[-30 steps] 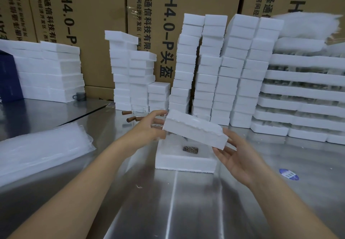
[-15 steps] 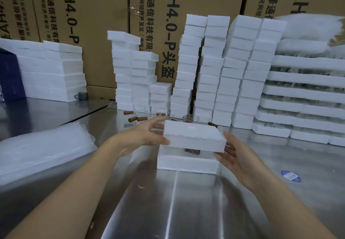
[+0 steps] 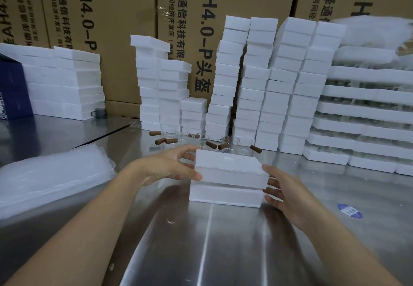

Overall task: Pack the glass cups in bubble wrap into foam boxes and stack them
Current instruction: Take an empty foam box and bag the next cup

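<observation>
Head view, the only one: foam lid [image 3: 228,169] sat on the foam box base [image 3: 224,194] at centre of the steel table [image 3: 223,252], long axis running left-right across the person, broad face up. Lid was nearly level but skewed slightly, its right end overhanging the base's right edge; a thin dark seam showed between the two along the front. Left hand [image 3: 172,167] gripped the lid's left end, thumb on the front face, fingers curled over the top back edge. Right hand [image 3: 288,192] was at the right end, fingers spread moderately, touching the lid's end and the base's side; whether it actually gripped, couldn't tell. Contents of the box were hidden. Just behind the box stood a row of clear glass cups [image 3: 230,143] with brown handles, hard to count. Behind those, tall foam box stacks [image 3: 263,84] leaned a bit, with cardboard cartons [image 3: 125,28] against the back. Long foam trays [image 3: 366,116] were piled on the right, a flat pile of bubble wrap [image 3: 51,180] lay left, near the left forearm. Open steel surface in front of the box, toward the person, and a gap on each side; a blue sticker [image 3: 349,211] lay on the table to the right, clear of the box.
</observation>
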Action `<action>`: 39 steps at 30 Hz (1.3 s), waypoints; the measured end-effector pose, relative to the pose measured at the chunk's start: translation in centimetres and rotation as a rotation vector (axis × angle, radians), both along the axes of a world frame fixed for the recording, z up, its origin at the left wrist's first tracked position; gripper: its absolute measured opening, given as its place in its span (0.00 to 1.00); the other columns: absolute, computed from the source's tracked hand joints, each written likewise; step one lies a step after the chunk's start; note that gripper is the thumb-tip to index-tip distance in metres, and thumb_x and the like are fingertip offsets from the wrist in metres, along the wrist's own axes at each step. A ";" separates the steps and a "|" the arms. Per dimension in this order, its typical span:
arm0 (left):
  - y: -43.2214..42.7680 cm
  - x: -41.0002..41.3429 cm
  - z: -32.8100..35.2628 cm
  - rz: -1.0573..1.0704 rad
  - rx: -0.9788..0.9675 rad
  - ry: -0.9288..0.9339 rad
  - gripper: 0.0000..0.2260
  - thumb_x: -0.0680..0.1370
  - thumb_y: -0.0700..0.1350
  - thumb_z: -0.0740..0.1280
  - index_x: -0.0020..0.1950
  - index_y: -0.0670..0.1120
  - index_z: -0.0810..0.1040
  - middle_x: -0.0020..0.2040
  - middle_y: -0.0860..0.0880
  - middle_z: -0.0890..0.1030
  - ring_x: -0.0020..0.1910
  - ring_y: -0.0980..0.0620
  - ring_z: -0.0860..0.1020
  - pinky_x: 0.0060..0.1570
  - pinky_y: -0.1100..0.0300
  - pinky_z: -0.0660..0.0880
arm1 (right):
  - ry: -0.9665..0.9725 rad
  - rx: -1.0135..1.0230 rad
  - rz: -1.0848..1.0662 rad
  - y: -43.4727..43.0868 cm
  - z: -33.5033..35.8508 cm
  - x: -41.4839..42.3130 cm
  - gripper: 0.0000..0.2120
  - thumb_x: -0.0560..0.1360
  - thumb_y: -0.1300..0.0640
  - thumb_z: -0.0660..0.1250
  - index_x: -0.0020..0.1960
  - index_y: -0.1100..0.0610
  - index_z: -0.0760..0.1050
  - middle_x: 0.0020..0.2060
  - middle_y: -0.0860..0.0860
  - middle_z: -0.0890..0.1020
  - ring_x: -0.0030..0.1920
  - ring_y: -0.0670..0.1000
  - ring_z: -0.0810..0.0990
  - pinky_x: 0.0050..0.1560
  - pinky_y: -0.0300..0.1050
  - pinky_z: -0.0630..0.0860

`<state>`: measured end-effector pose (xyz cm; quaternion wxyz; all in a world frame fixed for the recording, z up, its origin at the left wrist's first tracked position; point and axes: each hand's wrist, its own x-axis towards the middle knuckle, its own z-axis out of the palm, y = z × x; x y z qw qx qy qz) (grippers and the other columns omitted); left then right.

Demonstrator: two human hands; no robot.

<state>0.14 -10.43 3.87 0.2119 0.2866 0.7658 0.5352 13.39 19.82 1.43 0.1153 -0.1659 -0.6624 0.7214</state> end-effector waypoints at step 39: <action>1.2 1.1 -1.0 0.100 0.158 -0.221 0.17 0.81 0.50 0.74 0.70 0.48 0.82 0.62 0.49 0.87 0.58 0.51 0.87 0.52 0.61 0.83 | 0.065 0.082 0.038 -1.1 -0.4 0.2 0.12 0.79 0.51 0.71 0.61 0.54 0.81 0.51 0.53 0.89 0.51 0.55 0.88 0.58 0.53 0.82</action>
